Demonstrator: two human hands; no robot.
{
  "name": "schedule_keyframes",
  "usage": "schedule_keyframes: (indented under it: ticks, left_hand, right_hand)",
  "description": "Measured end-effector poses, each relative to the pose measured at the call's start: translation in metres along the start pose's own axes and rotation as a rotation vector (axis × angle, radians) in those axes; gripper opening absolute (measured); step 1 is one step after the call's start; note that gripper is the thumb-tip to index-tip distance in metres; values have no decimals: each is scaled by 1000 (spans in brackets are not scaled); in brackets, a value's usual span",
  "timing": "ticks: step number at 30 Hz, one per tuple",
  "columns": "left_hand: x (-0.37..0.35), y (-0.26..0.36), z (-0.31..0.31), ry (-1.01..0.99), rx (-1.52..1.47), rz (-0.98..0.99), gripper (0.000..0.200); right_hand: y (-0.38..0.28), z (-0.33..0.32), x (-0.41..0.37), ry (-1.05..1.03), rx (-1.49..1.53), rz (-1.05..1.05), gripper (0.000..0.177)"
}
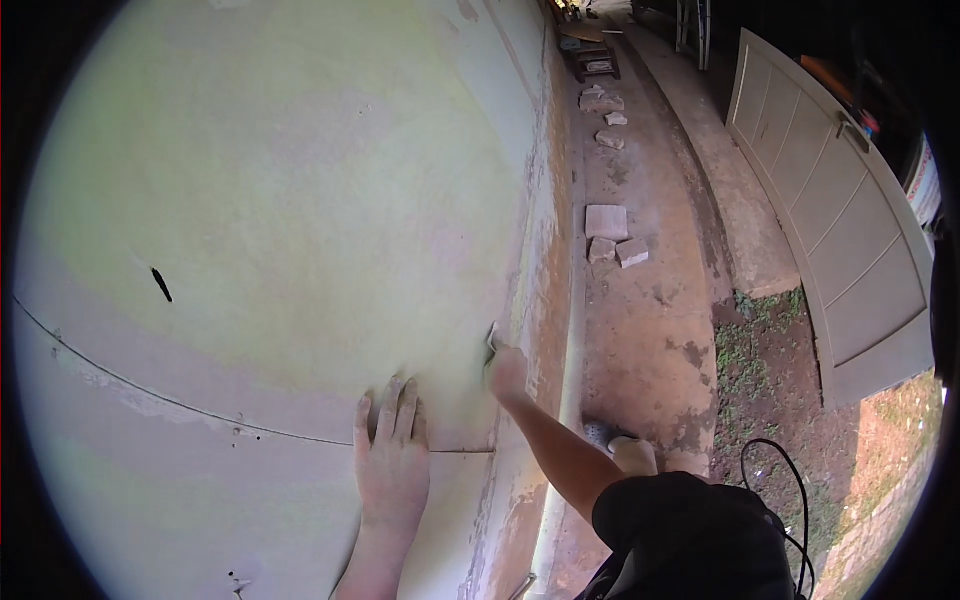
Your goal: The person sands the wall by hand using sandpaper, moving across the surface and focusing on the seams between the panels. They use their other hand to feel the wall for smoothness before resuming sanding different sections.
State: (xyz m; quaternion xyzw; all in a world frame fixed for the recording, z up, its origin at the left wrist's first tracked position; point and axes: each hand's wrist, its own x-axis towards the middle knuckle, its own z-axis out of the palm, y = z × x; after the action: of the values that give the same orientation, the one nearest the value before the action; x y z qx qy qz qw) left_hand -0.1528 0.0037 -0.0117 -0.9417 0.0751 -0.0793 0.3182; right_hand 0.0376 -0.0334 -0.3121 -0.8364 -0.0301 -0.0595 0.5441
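My left hand (394, 465) lies against the pale green-white wall (300, 180), fingers stretched out and a little apart, near a thin dark seam (300, 434) that runs across the surface. To its right, my right hand (508, 372) is closed around a small tool with a thin pale edge (492, 337), pressed up to the wall close to its worn lower border (545, 250). Most of that tool is hidden in the fist, so I cannot tell its exact kind. A short dark slot (162, 284) marks the wall at the left.
Broken blocks and slabs (606, 222) lie on the concrete path (650, 330) beside the wall. A large pale panel door (830, 200) leans at the right, past a strip of green weeds (755, 350). A black cable (800, 490) loops near my body.
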Motion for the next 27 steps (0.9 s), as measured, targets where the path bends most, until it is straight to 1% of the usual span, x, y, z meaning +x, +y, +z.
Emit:
schedule_keyframes:
  ticks: [1, 2, 4, 5, 7, 8, 10, 11, 13, 15, 16, 17, 18, 20, 21, 22, 23, 24, 26, 27]
  left_hand:
    - [-1, 0, 3, 25, 4, 5, 33]
    - [-1, 0, 3, 21, -2, -5, 33]
    - [-1, 0, 4, 32, -4, 10, 33]
    - [-2, 0, 4, 25, -18, 1, 33]
    - [-1, 1, 4, -32, -39, -12, 43]
    - [-2, 3, 5, -41, -47, -13, 43]
    - [-1, 1, 6, -50, -67, -18, 44]
    - [0, 1, 6, -51, -54, -12, 44]
    - [0, 1, 4, 19, -20, 7, 31]
    - [-1, 0, 5, 29, -13, 17, 31]
    - [0, 0, 7, 37, -29, 15, 31]
    - [-1, -1, 8, 37, -7, 23, 32]
    - [-2, -2, 6, 25, -11, 15, 32]
    - [-1, -2, 3, -8, -21, 34, 33]
    - [-1, -1, 4, -5, -41, 26, 33]
    - [-1, -2, 6, 11, -26, 26, 34]
    - [-1, -1, 7, 21, -8, 26, 34]
    - [-1, -1, 7, 17, -19, 19, 34]
    - [0, -1, 3, 13, -44, 22, 36]
    - [0, 0, 4, 12, -41, 26, 36]
  right_hand:
    - [22, 14, 15, 74, -23, -12, 35]
    - [21, 14, 11, 66, -29, -18, 35]
    - [15, 13, 0, 169, 32, -92, 35]
    - [-20, -21, -22, -62, 35, -5, 47]
    - [-59, -49, -79, -36, 169, -146, 53]
    - [-61, -48, -94, -45, 164, -140, 53]
    - [-64, -40, -109, 151, 316, -451, 59]
    - [-55, -25, -103, 211, 293, -452, 59]
    - [-58, -35, -84, 74, 170, -189, 49]
    - [-32, -15, -31, 5, -25, -29, 42]
    - [-13, -9, 6, 13, -31, -5, 39]
    - [0, -3, 26, 6, -45, 29, 36]
    - [0, 2, 32, -9, -48, 28, 36]
    - [-4, 0, 40, 137, 47, -13, 34]
    - [-26, -19, 25, 38, 95, -17, 38]
    - [-63, -48, -3, -60, 145, -18, 44]
    - [-92, -72, -36, -119, 136, -92, 51]
    - [-109, -82, -67, -181, 132, -164, 59]
    - [-113, -69, -112, 31, 167, -511, 71]
    - [-108, -66, -111, 33, 170, -508, 71]
